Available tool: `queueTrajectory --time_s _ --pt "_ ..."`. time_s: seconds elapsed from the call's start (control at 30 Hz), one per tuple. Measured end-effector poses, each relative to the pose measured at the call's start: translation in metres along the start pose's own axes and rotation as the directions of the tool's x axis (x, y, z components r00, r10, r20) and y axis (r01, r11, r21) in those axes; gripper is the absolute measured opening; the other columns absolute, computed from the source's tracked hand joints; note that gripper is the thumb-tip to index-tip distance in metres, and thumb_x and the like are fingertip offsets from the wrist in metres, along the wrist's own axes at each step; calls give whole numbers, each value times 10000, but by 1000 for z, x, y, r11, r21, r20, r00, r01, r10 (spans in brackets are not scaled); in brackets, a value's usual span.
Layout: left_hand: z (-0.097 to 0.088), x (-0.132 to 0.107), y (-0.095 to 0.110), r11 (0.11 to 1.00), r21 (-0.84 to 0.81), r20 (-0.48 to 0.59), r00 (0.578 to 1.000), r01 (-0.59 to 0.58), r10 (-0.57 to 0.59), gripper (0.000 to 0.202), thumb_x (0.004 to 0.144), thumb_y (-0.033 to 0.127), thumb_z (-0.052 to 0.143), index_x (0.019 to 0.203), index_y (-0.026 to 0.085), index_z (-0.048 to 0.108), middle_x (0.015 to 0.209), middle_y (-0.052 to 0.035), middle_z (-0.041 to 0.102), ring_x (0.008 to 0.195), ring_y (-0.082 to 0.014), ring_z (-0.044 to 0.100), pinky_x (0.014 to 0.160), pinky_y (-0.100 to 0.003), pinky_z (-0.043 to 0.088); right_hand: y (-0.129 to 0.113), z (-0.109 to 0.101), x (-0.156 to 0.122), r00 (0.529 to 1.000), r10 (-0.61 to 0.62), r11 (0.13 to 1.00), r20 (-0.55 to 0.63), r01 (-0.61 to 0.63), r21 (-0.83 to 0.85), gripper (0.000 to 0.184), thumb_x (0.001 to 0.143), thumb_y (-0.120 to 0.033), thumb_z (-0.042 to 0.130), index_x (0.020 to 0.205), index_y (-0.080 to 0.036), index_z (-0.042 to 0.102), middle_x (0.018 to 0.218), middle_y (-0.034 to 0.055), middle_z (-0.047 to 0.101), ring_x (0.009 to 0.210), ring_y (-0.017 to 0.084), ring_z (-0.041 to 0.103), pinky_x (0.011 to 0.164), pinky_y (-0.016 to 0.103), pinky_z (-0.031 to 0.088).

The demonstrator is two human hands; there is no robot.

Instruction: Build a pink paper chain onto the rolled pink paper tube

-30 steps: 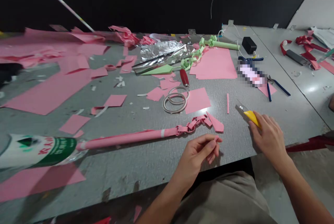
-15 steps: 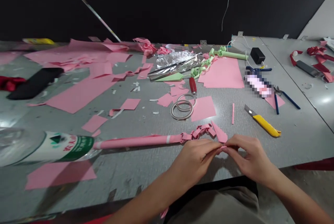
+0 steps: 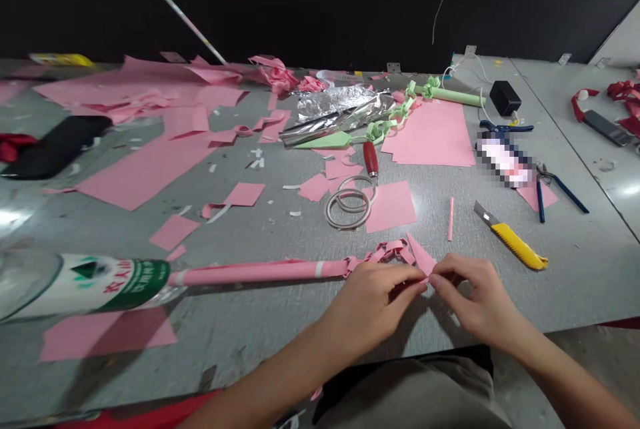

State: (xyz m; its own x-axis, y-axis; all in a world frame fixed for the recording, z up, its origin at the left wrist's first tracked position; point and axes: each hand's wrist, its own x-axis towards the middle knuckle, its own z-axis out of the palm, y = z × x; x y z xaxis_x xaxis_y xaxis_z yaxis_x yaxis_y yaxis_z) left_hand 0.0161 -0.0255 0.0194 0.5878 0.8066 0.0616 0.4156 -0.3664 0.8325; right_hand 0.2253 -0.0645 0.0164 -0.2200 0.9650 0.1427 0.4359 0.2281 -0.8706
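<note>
My left hand [image 3: 373, 305] and my right hand [image 3: 475, 295] meet fingertip to fingertip near the table's front edge, both pinching a small piece of pink paper [image 3: 427, 278]. Just behind them lies a pink paper chain [image 3: 387, 253] joined to a long rolled pink paper tube [image 3: 255, 273]. The tube runs left to a plastic bottle [image 3: 75, 282] lying on its side. A pink triangular scrap [image 3: 421, 255] rests beside the chain. A yellow utility knife [image 3: 515, 245] lies on the table to the right of my right hand.
The grey table [image 3: 280, 322] carries pink paper sheets [image 3: 430, 135] and scraps, a ring of wire [image 3: 347, 205], a red-handled tool [image 3: 370, 159], a green paper chain [image 3: 390, 122], foil [image 3: 335, 105], blue pliers [image 3: 555, 182], a thin pink stick [image 3: 451, 209] and a black box [image 3: 505, 97].
A second ago my right hand rested on the yellow knife; it has left the knife and joined my left hand on the pink paper piece. The view shifted slightly.
</note>
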Motion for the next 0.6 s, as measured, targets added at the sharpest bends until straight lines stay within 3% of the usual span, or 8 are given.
queueTrajectory --time_s 0.17,0.33,0.5,0.6 --pt "2 1 -3 994 56 -80 992 -94 99 202 1026 185 633 910 188 798 809 -39 823 673 -183 712 657 -271 450 2 10 6 998 37 999 -50 -37 3 193 995 -210 604 834 -188 707 688 -4 697 592 132 622 576 240 467" --pt "-3 0 2 993 10 -72 990 -119 119 208 1036 189 626 899 186 782 812 -33 818 686 -176 712 679 -271 478 -3 15 9 999 -5 1000 -50 4 -10 268 1020 -201 565 770 -191 664 667 -10 660 580 124 583 558 233 435" --pt "-13 -22 1 995 -56 -71 995 -80 76 181 1003 164 677 853 192 774 774 -25 805 655 -164 708 638 -255 487 -12 18 1 995 -10 998 103 3 68 205 1005 -178 595 809 -198 654 706 -14 644 627 128 581 583 232 443" --pt "-12 -41 -1 994 -44 -99 990 -105 100 181 1017 156 666 864 190 756 773 -33 793 666 -170 714 637 -258 503 -16 22 -4 979 -75 996 188 64 63 164 1022 -168 593 884 -197 677 749 -6 655 657 130 588 609 244 440"
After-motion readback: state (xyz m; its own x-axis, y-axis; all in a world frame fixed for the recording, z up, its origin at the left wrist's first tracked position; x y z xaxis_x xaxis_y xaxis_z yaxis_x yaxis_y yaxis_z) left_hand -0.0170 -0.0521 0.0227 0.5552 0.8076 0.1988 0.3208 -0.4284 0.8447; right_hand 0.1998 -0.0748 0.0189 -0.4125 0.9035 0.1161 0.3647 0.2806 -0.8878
